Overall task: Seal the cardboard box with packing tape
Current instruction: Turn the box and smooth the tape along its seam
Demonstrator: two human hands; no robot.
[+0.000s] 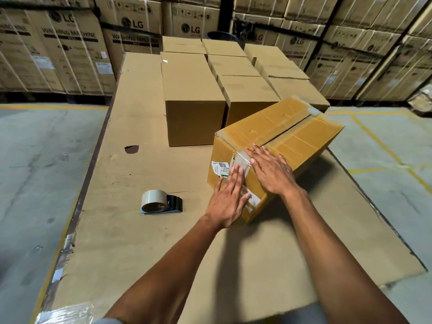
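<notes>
A yellowish cardboard box (280,141) is seen lying at an angle on a flattened cardboard sheet (131,230) spread over the floor, right of centre, with its top flaps closed and a strip of clear packing tape (243,161) run along the seam and folded down over the near end. Both hands are laid flat on that near end: the left hand (228,199) is pressed with spread fingers against the near face, beside a printed label (219,168), while the right hand (272,171) is pressed with spread fingers over the top edge where the tape turns down. Neither grip is closed on anything; the palms are simply held against the box. A tape dispenser (161,202) with a roll of pale tape is left lying on the sheet, to the left of the box and apart from it. Plain brown cartons (194,101) are ranged in rows farther off, and large printed cartons (70,50) are stacked along the far wall
</notes>
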